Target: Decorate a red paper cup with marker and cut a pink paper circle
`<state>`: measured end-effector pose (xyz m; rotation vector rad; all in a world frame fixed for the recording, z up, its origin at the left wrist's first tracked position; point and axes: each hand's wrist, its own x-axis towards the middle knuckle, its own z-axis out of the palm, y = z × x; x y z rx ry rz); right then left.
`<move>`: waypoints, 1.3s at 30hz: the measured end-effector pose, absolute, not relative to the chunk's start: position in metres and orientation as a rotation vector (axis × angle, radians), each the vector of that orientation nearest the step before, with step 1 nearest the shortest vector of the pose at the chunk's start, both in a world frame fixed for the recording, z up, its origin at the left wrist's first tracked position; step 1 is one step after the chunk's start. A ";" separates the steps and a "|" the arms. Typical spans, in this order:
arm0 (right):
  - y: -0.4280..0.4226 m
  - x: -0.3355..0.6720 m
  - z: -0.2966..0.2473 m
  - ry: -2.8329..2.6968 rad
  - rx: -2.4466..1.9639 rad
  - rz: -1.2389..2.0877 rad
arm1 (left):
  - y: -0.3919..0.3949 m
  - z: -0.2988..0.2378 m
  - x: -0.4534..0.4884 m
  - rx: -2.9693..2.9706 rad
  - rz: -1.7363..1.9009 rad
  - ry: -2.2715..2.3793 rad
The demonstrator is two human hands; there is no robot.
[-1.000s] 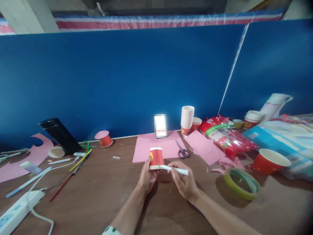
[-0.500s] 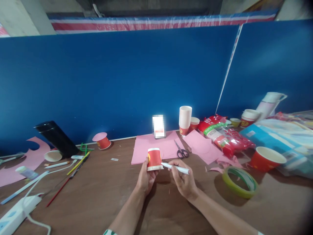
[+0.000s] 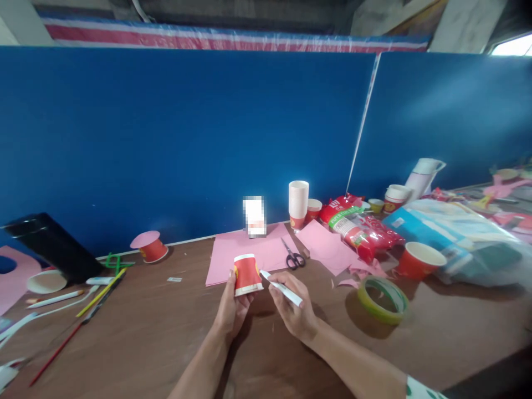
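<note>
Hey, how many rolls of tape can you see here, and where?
1. The roll of tape is on the brown table, to the right of the right hand gripping a white marker. Others may be hidden.

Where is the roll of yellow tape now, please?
In the head view, the roll of yellow tape lies on the brown table, right of the right hand, just in front of the pink paper scraps.
</note>
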<state>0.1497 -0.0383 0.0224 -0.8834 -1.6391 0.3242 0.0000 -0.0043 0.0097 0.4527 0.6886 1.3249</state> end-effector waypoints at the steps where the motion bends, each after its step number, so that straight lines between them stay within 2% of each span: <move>1: -0.038 0.150 0.023 -1.645 -0.879 0.311 | -0.004 0.009 0.000 0.448 1.327 0.697; 39: -0.040 0.145 0.022 -1.679 -0.897 0.357 | -0.002 0.003 0.000 0.467 1.327 0.640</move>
